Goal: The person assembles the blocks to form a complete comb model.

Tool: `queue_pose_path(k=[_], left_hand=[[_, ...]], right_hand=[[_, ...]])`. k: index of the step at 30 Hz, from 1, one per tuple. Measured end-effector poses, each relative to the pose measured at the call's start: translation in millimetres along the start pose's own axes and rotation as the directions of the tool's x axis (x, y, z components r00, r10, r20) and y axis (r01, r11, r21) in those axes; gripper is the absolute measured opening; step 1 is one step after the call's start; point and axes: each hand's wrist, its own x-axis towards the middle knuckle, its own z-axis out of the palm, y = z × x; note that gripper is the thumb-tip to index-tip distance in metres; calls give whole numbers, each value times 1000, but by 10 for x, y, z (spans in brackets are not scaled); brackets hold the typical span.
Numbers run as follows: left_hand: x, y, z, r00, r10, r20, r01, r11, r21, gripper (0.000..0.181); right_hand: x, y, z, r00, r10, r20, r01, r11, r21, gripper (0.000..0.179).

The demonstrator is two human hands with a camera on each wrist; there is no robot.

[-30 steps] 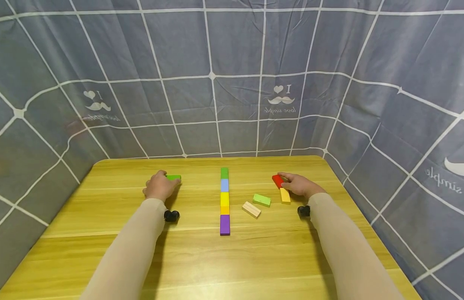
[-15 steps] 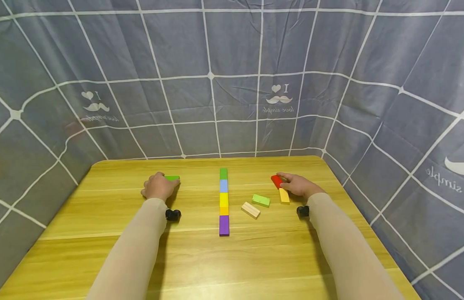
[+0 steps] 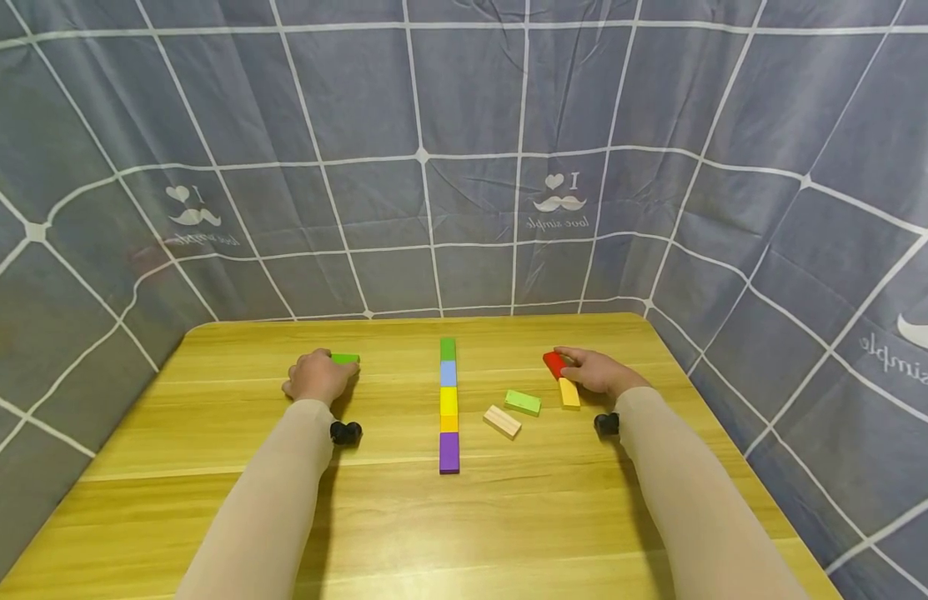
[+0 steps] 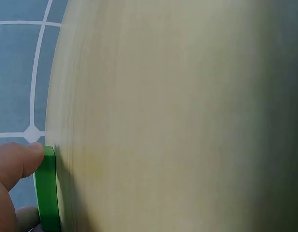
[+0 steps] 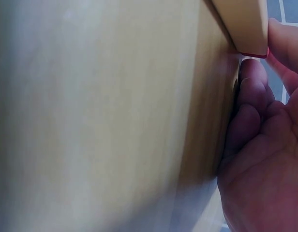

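Pinching green block near far edge of table: left grip. Right grip pinches red block toward far right corner. No visible shift since second ago; work seems paused.

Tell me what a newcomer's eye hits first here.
Probably the straight row of coloured blocks in the middle of the wood-grain table, with a purple block at its near end. Then, to its left, the left hand holding a green block; to its right, the right hand gripping a red block next to an orange block.
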Motion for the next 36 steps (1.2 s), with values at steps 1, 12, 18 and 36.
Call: queue_pose_path(k=[1, 12, 18, 36], left_hand=[[1, -1, 4, 1000, -1, 0, 1, 1000, 0, 77], [19, -22, 29, 1000, -9, -1, 9, 1000, 2, 77], [12, -22, 22, 1000, -2, -4, 2, 1000, -1, 77], [3, -10, -8, 1000, 4, 0, -4, 1000, 19, 76]], right_hand=[[2, 5, 3, 1000, 1, 1, -1, 1000, 3, 62], [1, 34, 14, 1000, 3, -8, -3, 1000, -15, 63], [13, 36, 21, 1000, -1, -14, 1, 1000, -22, 62], [14, 38, 21, 1000, -15, -9, 15, 1000, -25, 62]])
